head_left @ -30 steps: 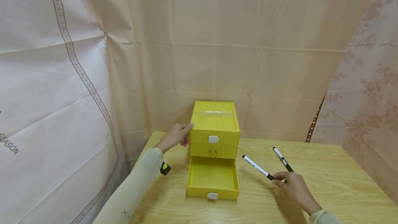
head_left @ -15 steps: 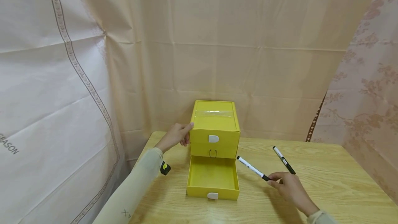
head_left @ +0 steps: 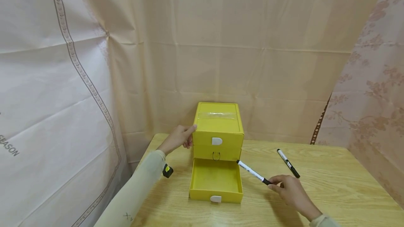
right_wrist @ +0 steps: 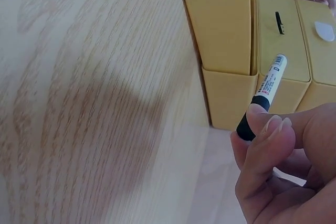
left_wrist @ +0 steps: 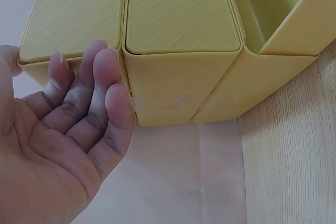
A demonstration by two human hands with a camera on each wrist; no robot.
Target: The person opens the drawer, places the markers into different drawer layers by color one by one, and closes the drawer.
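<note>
A small yellow drawer cabinet (head_left: 217, 122) stands on the table, its bottom drawer (head_left: 202, 196) pulled out, with a bare floor showing. At the cabinet's left side, my left hand (head_left: 180, 137) holds the upper corner, thumb at the top edge; in the left wrist view its curled fingers (left_wrist: 113, 111) lie along the side wall. My right hand (head_left: 291, 190) pinches a white marker (head_left: 252, 171) by its black end between thumb and fingers. The marker's other black tip points at the cabinet, overlapping the open drawer's back right corner in the head view.
Another black-and-white marker (head_left: 288, 163) lies on the wooden table (head_left: 341, 178) behind my right hand. A small black-and-yellow object (head_left: 167, 171) shows beside my left sleeve. Patterned cloth (head_left: 284, 90) hangs behind the table and at both sides.
My right hand has moved left with the marker, bringing its tip from right of the cabinet to the open drawer's edge. The left hand and the drawer have stayed still.
</note>
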